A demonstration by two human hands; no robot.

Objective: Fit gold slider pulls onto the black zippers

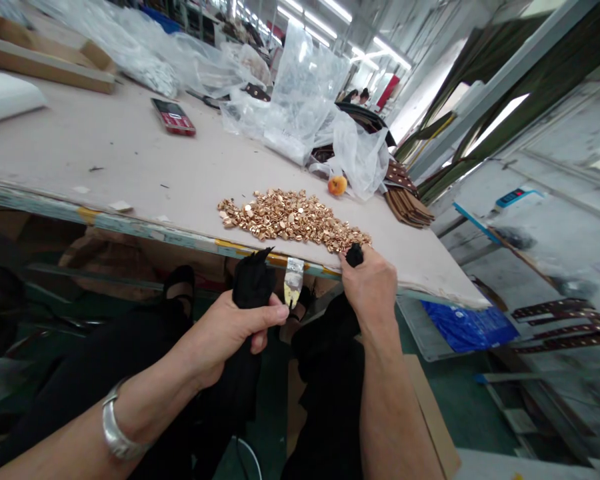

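My left hand is closed around a bundle of black strips with ragged ends, just below the table's front edge. Close to its thumb tip, a flat metal piece with a yellowish notched end juts down from the edge. At the right end of a heap of small gold-coloured metal fittings, my right hand has its fingers curled in. A small black piece shows at those fingers. Whether it is held or worn on a finger, I cannot tell, and the fingertips are partly hidden.
Behind the heap lie an orange-yellow fruit, clear plastic bags and stacked brown studded strips. A red phone and a cardboard tray are farther left. Below the table at right is a blue plastic bag.
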